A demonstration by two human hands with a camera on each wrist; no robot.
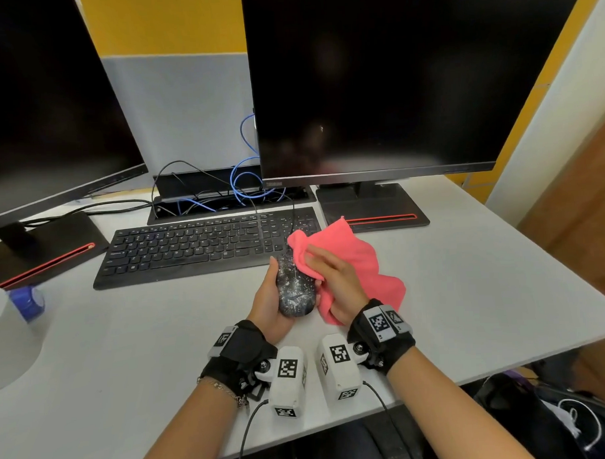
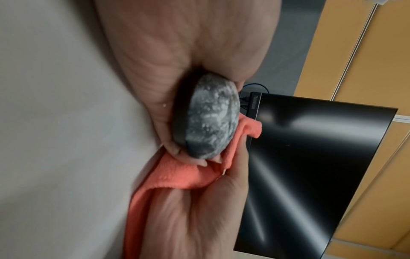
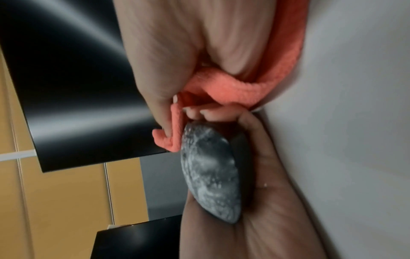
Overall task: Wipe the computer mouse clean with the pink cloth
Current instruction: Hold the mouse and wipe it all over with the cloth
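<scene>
The black computer mouse (image 1: pixel 295 291) is speckled with white dust and lies in my left hand (image 1: pixel 267 299), lifted just off the white desk. The thumb runs along its left side and the fingertips (image 2: pixel 195 160) curl round its right side. My right hand (image 1: pixel 333 276) holds the pink cloth (image 1: pixel 357 258) and presses a fold of it against the mouse's upper right edge. The rest of the cloth trails on the desk behind that hand. Close up, the dusty mouse (image 2: pixel 210 119) (image 3: pixel 210 175) touches the cloth (image 2: pixel 177 175) (image 3: pixel 233 91), which is pinched between the right thumb and palm.
A black keyboard (image 1: pixel 192 247) lies just behind the hands, with two dark monitors (image 1: pixel 392 78) (image 1: pixel 43 101) on stands beyond it. Loose cables (image 1: pixel 244 186) sit between the stands. A white bottle with a blue cap (image 1: pixel 26 304) stands at the left. The desk's front edge (image 1: pixel 436 382) is close.
</scene>
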